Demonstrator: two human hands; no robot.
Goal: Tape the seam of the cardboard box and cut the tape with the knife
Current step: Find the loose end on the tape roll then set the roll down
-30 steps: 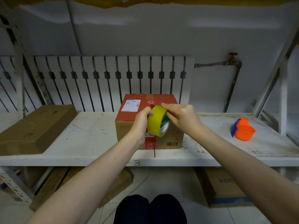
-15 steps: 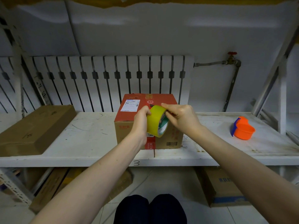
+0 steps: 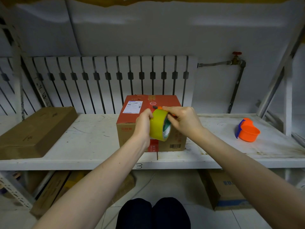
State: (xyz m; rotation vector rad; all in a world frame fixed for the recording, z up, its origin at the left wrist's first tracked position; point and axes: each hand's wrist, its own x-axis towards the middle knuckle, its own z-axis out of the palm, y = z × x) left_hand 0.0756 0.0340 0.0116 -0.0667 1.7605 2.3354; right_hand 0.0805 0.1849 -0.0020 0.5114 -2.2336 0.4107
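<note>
The left hand [image 3: 143, 125] holds the tape roll [image 3: 159, 125] near the box [image 3: 148, 103], the right hand [image 3: 183, 120] grips a knife [image 3: 157, 107] and picks at the roll, so I judge no tape is on the seam yet.

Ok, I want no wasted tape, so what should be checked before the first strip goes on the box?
1. Box flat on the shelf: ok.
2. Tape roll held by left hand: ok.
3. Right hand at the roll's edge: ok.
4. Free tape end lifted: cannot tell.
5. Knife at hand: ok, its orange and dark tip shows above the right hand's fingers.
6. Tape already on the top seam: cannot tell.
</note>
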